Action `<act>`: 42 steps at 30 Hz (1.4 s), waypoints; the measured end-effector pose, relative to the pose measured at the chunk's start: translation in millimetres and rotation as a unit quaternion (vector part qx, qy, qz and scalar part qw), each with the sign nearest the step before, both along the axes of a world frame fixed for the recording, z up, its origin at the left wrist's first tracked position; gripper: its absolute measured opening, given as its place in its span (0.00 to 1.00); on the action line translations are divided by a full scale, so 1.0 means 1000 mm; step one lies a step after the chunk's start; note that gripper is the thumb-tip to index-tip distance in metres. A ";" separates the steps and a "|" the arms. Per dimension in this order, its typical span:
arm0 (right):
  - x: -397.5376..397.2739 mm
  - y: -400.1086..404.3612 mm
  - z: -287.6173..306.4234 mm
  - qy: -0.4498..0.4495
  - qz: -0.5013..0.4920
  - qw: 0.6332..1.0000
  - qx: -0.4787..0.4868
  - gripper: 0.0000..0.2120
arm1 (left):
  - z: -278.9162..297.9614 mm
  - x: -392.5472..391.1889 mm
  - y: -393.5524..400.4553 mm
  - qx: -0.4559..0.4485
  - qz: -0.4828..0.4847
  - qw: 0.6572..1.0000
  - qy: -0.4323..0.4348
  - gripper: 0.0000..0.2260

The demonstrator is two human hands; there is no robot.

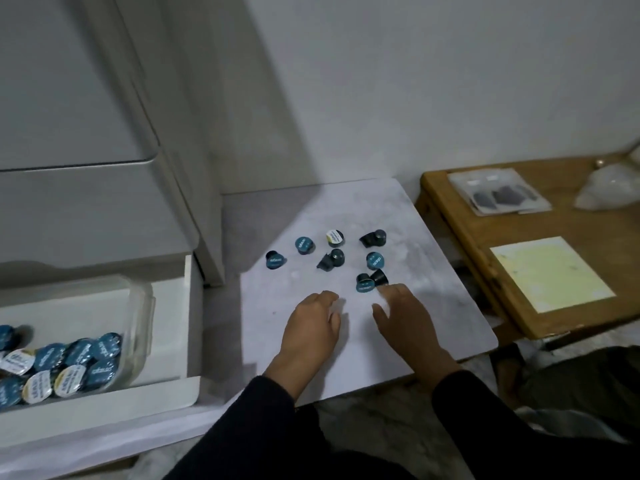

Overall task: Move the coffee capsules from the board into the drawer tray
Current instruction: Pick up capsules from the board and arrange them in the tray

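Since the capsules (337,258) are scattered loose on the board (433,306), both empty hands, left hand (313,329) and right hand (403,318), are held apart with relaxed fingers, probably for scooping toward the tray (138,306).

Home, looks like: white plastic drawer unit (86,209) against a plain white wall (450,81), low wooden surface (540,223) with papers (floor-level setup), marble-look board (433,306) on the floor.
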State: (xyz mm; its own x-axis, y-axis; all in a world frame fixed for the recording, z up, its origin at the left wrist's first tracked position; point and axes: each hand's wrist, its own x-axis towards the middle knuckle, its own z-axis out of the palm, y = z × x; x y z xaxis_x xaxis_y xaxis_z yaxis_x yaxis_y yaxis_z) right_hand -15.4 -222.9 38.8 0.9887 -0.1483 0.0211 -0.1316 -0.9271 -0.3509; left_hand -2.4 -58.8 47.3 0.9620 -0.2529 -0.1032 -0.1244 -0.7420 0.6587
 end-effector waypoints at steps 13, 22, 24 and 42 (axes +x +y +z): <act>0.062 -0.048 -0.033 0.025 -0.105 0.985 0.138 0.15 | -0.048 0.071 -0.068 -0.082 0.015 0.996 0.042 0.11; 0.071 -0.053 -0.046 0.011 -0.112 0.966 0.232 0.10 | -0.055 0.079 -0.071 -0.186 0.117 0.972 0.080 0.06; 0.071 -0.053 -0.049 0.011 -0.117 0.965 0.235 0.11 | -0.053 0.078 -0.070 -0.209 0.148 0.960 0.112 0.07; 0.059 -0.040 -0.034 0.062 -0.206 0.872 0.439 0.08 | -0.043 0.055 -0.045 -0.266 0.225 0.918 0.192 0.09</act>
State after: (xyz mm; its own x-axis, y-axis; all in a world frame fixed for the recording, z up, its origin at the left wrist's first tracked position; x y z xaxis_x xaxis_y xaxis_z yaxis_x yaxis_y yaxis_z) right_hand 43.7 -262.7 4.4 0.8344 -0.3958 -0.3835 -0.4777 -0.1724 -0.8614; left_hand 52.9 -103.5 4.1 0.9001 0.0485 -0.4330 0.4324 -0.2228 0.8737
